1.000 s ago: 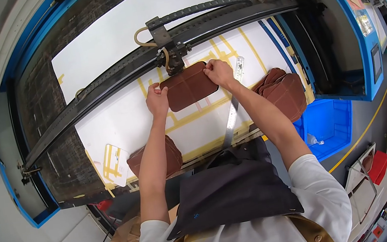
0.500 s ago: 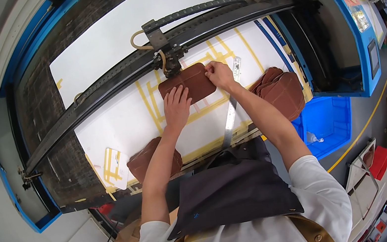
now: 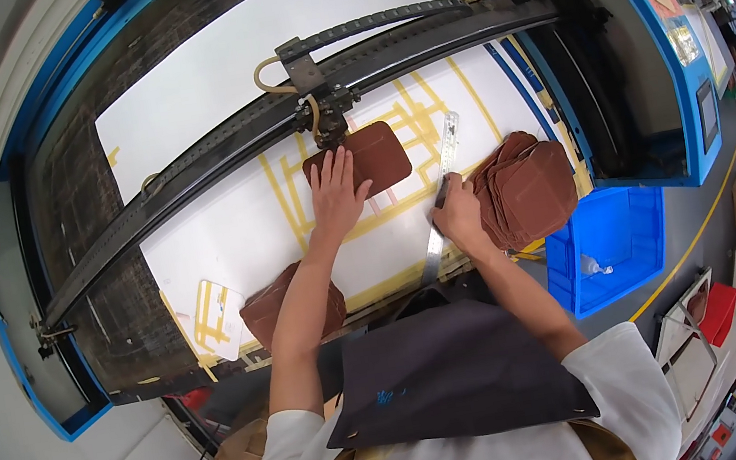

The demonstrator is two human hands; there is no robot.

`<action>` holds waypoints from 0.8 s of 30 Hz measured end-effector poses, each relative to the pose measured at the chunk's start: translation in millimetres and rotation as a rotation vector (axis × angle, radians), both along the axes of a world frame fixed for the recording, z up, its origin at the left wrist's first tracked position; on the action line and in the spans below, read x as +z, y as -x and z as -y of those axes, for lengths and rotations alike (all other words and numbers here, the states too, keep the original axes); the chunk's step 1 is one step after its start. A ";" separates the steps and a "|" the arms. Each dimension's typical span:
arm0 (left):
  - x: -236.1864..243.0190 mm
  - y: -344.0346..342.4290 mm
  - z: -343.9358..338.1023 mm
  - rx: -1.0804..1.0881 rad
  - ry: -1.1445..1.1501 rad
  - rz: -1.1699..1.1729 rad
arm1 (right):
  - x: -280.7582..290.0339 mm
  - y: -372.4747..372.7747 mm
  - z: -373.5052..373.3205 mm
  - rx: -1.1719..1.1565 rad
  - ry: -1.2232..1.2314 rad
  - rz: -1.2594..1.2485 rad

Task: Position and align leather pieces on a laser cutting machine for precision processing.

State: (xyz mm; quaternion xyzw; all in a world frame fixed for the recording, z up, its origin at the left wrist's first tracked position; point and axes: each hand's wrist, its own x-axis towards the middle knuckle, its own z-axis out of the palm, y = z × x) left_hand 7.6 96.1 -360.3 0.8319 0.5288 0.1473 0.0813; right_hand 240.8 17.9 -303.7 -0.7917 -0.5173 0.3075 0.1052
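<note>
A brown leather-like panel (image 3: 382,153) with rounded corners lies on the white, yellow-taped bed sheet, just below the machine's head. My left hand (image 3: 337,195) rests flat on the left part of it, fingers stretched out. To its right a steel ruler (image 3: 447,137) lies slanted across the sheet. Around a dark grip on this ruler my right hand (image 3: 459,214) is closed. Beside that hand sits a large stack of brown panels (image 3: 532,191). Another brown stack (image 3: 289,308) lies partly hidden under my left forearm.
A black gantry rail (image 3: 202,136) crosses the bed with its cutting head (image 3: 327,114) close above my left hand. The blue machine frame (image 3: 694,129) stands at right. Below it is a blue bin (image 3: 622,240). A white taped template (image 3: 220,319) lies at the bed's left front.
My right hand has left the panel's right edge and come back toward me onto the ruler. My left hand stays on the panel, its fingers a little farther up.
</note>
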 end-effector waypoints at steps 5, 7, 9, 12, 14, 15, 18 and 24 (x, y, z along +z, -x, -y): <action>0.7 0.2 -2.8 -0.033 -0.009 -0.063 | -12.2 12.4 -1.1 -0.182 -0.099 -0.016; -1.1 0.9 -2.3 -0.043 -0.014 -0.072 | -15.0 12.3 -0.1 -0.226 -0.126 -0.027; -4.1 3.0 -0.4 -0.030 -0.008 -0.093 | -22.0 10.5 1.8 -0.302 -0.177 -0.022; -2.5 3.5 -0.2 -0.033 0.037 -0.072 | -26.9 -4.4 0.8 -0.224 0.023 -0.149; -4.1 9.3 2.0 -0.019 0.047 0.041 | -20.5 -3.3 -0.6 -0.250 -0.024 -0.175; -5.2 11.9 3.8 -0.004 0.060 0.153 | -17.2 -3.7 -1.8 -0.226 -0.045 -0.233; -9.9 15.7 14.5 0.061 -0.029 0.237 | -6.0 8.3 -16.0 -0.129 -0.055 -0.311; -4.0 14.5 29.1 0.002 -0.053 0.200 | -15.9 48.9 -59.1 0.124 -0.096 -0.280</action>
